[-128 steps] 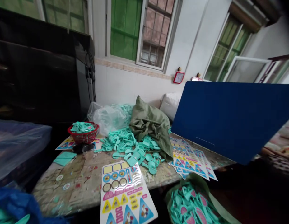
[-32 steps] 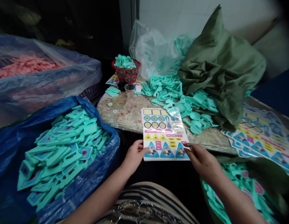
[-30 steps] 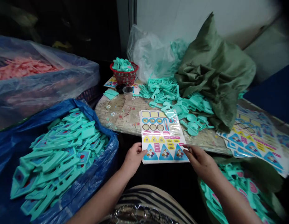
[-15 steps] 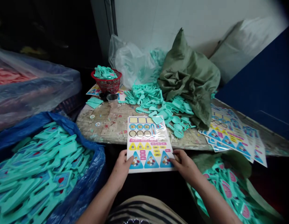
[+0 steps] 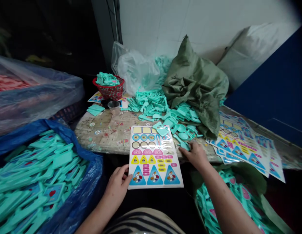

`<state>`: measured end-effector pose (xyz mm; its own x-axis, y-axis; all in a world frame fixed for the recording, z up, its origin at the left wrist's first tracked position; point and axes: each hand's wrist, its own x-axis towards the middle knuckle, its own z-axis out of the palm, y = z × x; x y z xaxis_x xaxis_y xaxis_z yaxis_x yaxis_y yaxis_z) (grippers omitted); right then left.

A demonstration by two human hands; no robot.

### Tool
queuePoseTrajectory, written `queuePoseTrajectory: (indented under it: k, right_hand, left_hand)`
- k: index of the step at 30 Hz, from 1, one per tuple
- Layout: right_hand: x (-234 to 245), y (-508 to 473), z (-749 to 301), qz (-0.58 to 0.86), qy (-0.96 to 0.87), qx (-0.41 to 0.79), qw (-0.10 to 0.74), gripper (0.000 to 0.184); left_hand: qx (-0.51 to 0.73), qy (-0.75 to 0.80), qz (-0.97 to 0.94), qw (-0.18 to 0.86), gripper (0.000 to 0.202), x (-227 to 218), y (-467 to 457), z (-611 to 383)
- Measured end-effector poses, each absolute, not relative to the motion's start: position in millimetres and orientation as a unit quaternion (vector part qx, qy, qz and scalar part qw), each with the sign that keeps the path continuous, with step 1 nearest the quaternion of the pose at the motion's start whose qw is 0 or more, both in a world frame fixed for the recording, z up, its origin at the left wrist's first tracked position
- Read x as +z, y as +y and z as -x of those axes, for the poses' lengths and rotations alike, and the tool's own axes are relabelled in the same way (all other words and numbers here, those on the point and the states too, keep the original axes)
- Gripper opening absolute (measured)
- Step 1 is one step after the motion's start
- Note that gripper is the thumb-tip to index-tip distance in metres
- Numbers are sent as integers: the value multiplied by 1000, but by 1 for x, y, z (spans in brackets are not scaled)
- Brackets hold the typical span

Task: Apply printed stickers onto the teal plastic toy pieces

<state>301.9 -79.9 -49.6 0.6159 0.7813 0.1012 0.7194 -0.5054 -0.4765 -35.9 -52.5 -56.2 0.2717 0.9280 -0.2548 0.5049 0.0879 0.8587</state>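
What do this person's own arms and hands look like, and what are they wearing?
The left hand and right hand are bare, without gloves, rings or a watch in view; the left forearm and right forearm show no sleeves. A dark-and-light striped garment shows at the bottom of the view.

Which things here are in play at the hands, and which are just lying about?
In play: left hand at the edge of the printed sticker sheet; right hand on a teal plastic piece.

Lying about: red basket, clear plastic cup, green sack, blue plastic bag, other sticker sheets.
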Motion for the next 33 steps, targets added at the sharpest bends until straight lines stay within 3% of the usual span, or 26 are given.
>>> queuePoseTrajectory:
  k: [4, 9, 12, 15, 17, 21, 23, 26, 29, 33]
  right_hand:
    - [-43, -85, -305, 864, -413, 82, 275, 40]
    - [-14, -102, -297, 830, -422, 103, 351, 48]
    - [9, -116, -266, 771, -473, 196, 379, 50]
    - [28, -133, -219, 671, -531, 360, 372, 48]
    - [34, -143, -189, 608, -540, 459, 358, 47]
    - [27, -151, -160, 554, -480, 576, 363, 51]
    - [15, -144, -164, 572, -467, 559, 378, 53]
    - [-8, -123, -182, 647, -542, 395, 363, 51]
    - [-31, -98, -197, 687, -626, 227, 290, 49]
    - [-47, -74, -205, 735, -631, 182, 171, 48]
  left_hand:
    - [259, 584, -631, 439, 41, -54, -59, 47]
    - [328, 559, -626, 434, 30, -40, -64, 45]
    - [380, 483, -656, 438, 35, -15, -64, 28]
    - [354, 392, -725, 441, 59, 9, -66, 9]
    - [273, 355, -736, 508, 67, 15, -70, 0]
    - [144, 322, -596, 721, 36, 5, -82, -1]
    - [157, 358, -539, 746, 29, -1, -85, 6]
    - [224, 451, -491, 711, 32, -6, -80, 21]
    - [292, 514, -465, 659, 38, -12, -69, 34]
    - [287, 569, -472, 609, 40, -29, -55, 39]
